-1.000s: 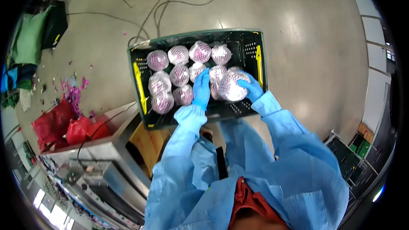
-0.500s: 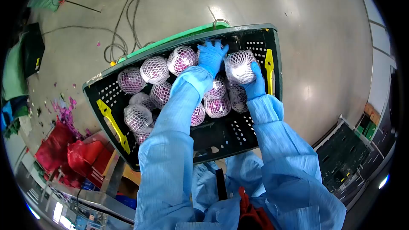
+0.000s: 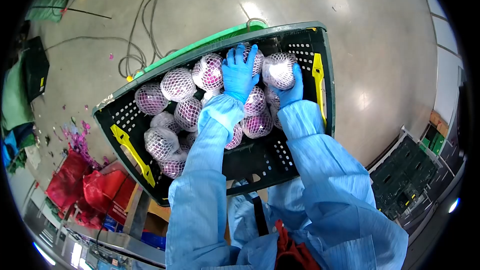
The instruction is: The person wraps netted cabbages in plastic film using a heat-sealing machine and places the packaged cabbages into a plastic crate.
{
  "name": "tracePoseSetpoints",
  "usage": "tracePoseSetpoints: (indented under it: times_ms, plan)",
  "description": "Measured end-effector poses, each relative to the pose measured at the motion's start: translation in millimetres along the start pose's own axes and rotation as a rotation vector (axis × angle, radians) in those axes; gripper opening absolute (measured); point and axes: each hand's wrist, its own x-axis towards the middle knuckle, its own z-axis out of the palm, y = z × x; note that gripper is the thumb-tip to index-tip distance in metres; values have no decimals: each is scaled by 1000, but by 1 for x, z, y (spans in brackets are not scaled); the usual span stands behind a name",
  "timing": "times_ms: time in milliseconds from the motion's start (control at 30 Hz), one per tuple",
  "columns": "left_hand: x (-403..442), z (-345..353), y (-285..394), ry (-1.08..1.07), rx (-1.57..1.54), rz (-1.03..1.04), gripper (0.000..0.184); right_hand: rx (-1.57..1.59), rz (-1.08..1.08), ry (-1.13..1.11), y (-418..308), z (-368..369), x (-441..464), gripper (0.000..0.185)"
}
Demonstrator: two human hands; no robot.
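Observation:
A dark green plastic crate (image 3: 240, 167) holds several round purple objects in white foam netting; I cannot tell what kind they are. My right hand (image 3: 291, 87), in a blue glove, is curled round the near right side of one netted ball (image 3: 278, 71) in the far right part of the crate. Beside it, my gloved left hand (image 3: 240, 75) lies with fingers spread against another netted ball (image 3: 256, 60), partly covering it. More netted balls, such as one in the back row (image 3: 178, 84), sit to the left. Others are partly hidden under my left forearm.
Yellow clips (image 3: 318, 85) sit on the crate's short sides. A green crate edge (image 3: 195, 50) shows behind it. Cables (image 3: 145, 25) trail over the floor. Red bags (image 3: 100, 190) lie at left; another dark crate (image 3: 405, 180) stands at right.
My left hand has shifted slightly left, uncovering more of the ball beside it. My right hand and its ball have moved slightly left and toward the crate's far side.

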Motion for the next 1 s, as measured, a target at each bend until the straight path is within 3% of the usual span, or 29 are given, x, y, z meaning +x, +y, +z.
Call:
tracePoseSetpoints:
  times_ms: [33,133,267,433,533,567,667,733,800,867,900,933,967,1000]
  plan:
    - [-3,-1,-2,4,-6,1,96,27,-11,-33,3,-6,14,72]
    - [-4,1,-2,56,-1,7,94,-201,62,298,-6,-19,27,74]
    - [0,20,8,49,75,-57,93,-760,64,231,-8,-33,40,69]
    - [-2,25,13,4,110,-77,95,-1387,-156,265,15,-82,94,70]
    - [-16,24,13,-34,138,-12,96,-1402,-119,262,16,-87,93,71]
    - [-29,14,15,-93,29,-17,86,-1425,-59,260,12,-87,90,71]
    - [-75,-36,32,-132,-18,-92,81,-1051,69,189,9,-61,60,75]
    - [-110,-81,45,-295,-108,-191,76,-1598,-679,187,29,-94,74,75]
    - [-151,-114,51,-438,-317,-295,71,-1819,-566,225,37,-51,1,73]
    - [-199,-155,58,-339,-455,-327,66,-1777,-691,-113,51,-45,-43,71]
    - [-220,-183,64,-376,-472,-404,64,-1753,-710,-381,68,-65,-44,65]
    - [-245,-200,70,-305,-522,-482,63,-1710,-746,-471,89,-82,-59,54]
    - [-272,-216,75,-259,-592,-559,62,-1783,-476,-553,79,-35,-124,44]
    - [-298,-234,81,-199,-661,-642,61,-1717,-383,-719,90,-35,-149,35]
